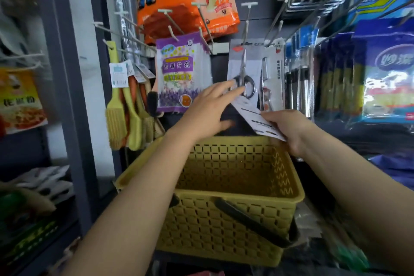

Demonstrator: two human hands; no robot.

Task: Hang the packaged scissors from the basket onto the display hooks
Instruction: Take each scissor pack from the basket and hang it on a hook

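A packaged pair of scissors (244,74) on a grey-and-white card hangs from a metal display hook (246,22) above the basket. My left hand (210,110) reaches up with fingers spread, fingertips touching the card by the scissor handles. My right hand (289,130) pinches the lower end of a white card (257,119) that slants up toward the hanging pack; whether it is the same pack or a second one I cannot tell. The yellow perforated basket (237,206) with a black handle (253,222) sits below my arms; its visible inside holds nothing.
Several bare hooks (199,15) stick out above. Purple sachets (179,74) hang left of the scissors, yellow brushes (121,114) farther left, orange glove packs (186,0) above. A packaged tool (272,78) and blue packs (385,69) hang to the right. A grey shelf upright (65,96) stands at left.
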